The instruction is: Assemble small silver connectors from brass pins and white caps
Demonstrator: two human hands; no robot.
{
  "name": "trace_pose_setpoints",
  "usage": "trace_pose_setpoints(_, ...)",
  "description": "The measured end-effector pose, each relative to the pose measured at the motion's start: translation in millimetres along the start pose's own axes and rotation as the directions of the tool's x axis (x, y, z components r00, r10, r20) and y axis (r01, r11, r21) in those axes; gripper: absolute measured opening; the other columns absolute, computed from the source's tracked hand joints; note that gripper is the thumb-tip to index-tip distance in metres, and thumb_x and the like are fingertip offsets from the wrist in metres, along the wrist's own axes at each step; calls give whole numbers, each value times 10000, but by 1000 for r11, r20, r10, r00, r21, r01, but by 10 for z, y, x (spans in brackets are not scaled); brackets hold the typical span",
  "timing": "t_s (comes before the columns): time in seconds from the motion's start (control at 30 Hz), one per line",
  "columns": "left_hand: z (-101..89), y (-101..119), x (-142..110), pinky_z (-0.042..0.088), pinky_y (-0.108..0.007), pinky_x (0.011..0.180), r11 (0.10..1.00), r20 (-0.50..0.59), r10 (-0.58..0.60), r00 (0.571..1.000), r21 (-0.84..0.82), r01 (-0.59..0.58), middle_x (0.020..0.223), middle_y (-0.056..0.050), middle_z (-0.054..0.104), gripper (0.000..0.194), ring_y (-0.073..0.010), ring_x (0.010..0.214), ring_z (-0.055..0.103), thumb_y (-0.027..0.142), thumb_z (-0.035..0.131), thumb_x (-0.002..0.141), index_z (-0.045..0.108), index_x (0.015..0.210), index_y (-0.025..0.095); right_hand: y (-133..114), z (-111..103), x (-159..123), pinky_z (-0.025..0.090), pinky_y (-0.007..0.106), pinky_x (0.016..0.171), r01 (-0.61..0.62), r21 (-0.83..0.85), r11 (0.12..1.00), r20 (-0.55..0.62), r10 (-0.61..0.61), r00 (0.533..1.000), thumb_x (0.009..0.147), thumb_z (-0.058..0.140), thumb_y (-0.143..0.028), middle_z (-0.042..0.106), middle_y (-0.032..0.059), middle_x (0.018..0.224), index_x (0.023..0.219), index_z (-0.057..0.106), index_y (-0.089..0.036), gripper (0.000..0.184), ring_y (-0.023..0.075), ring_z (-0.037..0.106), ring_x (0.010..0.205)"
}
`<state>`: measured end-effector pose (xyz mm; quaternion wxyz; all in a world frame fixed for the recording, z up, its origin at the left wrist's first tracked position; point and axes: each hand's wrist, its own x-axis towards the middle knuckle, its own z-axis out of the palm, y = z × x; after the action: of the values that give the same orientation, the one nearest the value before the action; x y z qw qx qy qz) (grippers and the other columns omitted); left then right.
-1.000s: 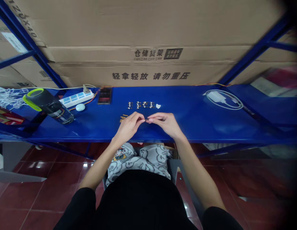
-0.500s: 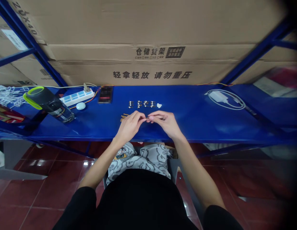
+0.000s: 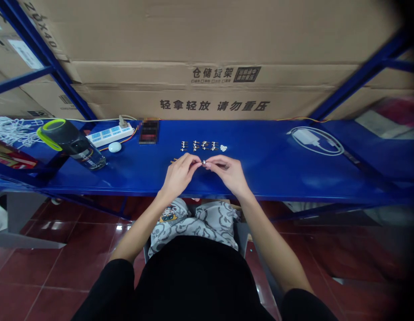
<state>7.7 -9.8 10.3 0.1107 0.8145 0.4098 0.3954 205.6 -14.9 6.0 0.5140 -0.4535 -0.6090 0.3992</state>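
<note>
My left hand and my right hand meet over the front of the blue shelf, fingertips pinched. Between them is a small pin with a white piece on it, too tiny to make out fully. Just beyond, similar small pins with white pieces lie in several short columns. A little heap of loose white pieces sits at the right end of these columns. Brass-coloured pins show partly behind my left hand, which hides the rest.
On the left of the blue shelf are a dark bottle with a lime-green loop, a white power strip, a pale oval object and a blurred dark object. A coiled white cable lies right. Cardboard stands behind.
A white piece now shows between my fingertips, where mainly the thin pin showed before. My hands stay close together, and the whole view has shifted slightly.
</note>
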Motion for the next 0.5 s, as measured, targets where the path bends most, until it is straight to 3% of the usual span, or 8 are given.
trace_pose_setpoints(0.2,10,-36,-4,515,-258,793,1000,-11,12,1000,19,-12,942,6,680,126,-152,891,665,335,593,1033,662,1032,230,-1,24,-15,579,387,837,130,-230,965,7,-132,991,879,722,-404,798,34,941,925,772,-237,180,222,734,866)
trace_pose_setpoints(0.37,11,-70,0,517,-262,801,999,38,5,999,32,-6,948,9,700,114,-156,913,673,329,620,1018,684,1021,234,-36,16,-41,555,350,813,197,-368,909,134,-158,978,938,645,-359,798,22,954,949,772,-239,176,208,720,854)
trace_pose_setpoints(0.5,18,-88,1,531,-278,826,998,90,-20,996,61,14,959,6,712,117,-168,929,677,334,631,1013,692,1018,235,-30,5,-38,553,351,801,230,-451,862,148,-182,972,934,639,-310,805,20,960,948,790,-251,163,211,723,841)
